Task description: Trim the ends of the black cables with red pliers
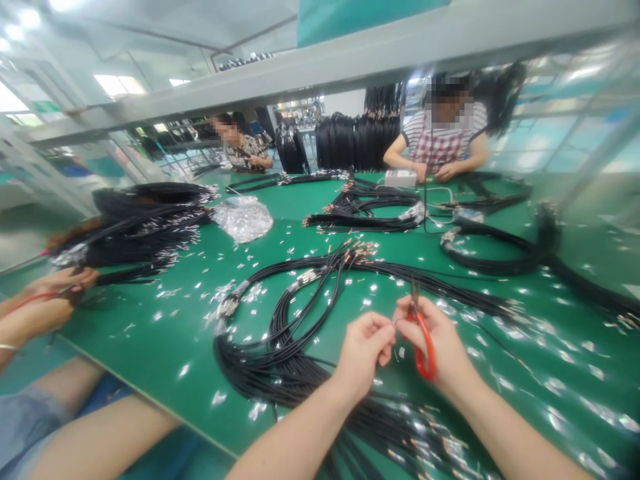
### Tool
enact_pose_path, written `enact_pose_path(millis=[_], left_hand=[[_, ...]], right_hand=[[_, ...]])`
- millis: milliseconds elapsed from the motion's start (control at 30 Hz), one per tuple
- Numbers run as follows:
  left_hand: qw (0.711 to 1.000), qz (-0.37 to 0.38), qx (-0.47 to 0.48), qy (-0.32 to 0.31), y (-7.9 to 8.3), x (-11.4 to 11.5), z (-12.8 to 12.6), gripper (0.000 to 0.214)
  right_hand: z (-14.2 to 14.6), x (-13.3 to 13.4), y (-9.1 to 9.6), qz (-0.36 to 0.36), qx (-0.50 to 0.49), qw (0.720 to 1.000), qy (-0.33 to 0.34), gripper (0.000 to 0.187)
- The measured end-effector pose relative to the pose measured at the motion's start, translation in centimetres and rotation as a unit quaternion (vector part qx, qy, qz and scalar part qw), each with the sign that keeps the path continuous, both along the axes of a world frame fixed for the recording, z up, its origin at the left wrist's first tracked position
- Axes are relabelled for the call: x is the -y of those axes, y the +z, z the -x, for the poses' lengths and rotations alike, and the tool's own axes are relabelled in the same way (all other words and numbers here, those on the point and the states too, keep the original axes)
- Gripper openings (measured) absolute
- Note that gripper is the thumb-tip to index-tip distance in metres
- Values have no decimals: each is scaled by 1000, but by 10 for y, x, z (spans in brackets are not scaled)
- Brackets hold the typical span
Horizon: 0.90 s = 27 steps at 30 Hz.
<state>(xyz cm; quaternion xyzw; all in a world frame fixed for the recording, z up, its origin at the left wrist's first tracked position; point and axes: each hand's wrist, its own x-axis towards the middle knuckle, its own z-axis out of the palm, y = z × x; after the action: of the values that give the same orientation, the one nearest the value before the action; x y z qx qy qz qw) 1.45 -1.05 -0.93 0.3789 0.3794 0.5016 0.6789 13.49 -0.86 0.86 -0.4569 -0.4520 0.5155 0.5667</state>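
Observation:
Just above the green table, my left hand pinches something too small to make out between thumb and fingertips. My right hand is closed around red-handled scissors, whose narrow blades point up and away from me. The fingertips of both hands almost meet. Beneath my left forearm runs a looped bundle of black cables, its ends fanned out near the front edge. Another stretch of black cables with pale tips passes behind my right hand. Small clear plastic scraps lie all round.
To the left, a co-worker's hands hold a red-handled tool beside a pile of black cables. A clear plastic bag lies mid-table. More cable coils are at right. Two people sit across the green table, under a grey beam.

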Motion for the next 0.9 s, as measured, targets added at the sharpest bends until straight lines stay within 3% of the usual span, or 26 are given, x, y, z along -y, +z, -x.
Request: enact_pose_path(millis=[233, 500, 600, 700, 800, 833, 900], left_hand=[[1000, -11, -4, -3, -6, 0, -3, 20], [1000, -5, 4, -25, -2, 5, -5, 22], [996, 32, 36, -78, -1, 3, -1, 24], [977, 82, 81, -182, -1, -1, 5, 26], [952, 113, 66, -278, -2, -3, 7, 27], [950, 113, 55, -285, -1, -2, 6, 27], [967, 84, 37, -239, -1, -2, 4, 25]], right_hand=[[-1, 0, -3, 39, -47, 998, 12, 32], [-2, 3, -2, 13, -56, 998, 29, 27], [-5, 4, -2, 0, -38, 998, 42, 23], [-10, 4, -2, -14, -7, 998, 66, 21], [-16, 1, -5, -51, 38, 991, 116, 23], [-19, -1, -6, -63, 55, 989, 124, 23], [-22, -5, -9, -77, 80, 988, 105, 23]])
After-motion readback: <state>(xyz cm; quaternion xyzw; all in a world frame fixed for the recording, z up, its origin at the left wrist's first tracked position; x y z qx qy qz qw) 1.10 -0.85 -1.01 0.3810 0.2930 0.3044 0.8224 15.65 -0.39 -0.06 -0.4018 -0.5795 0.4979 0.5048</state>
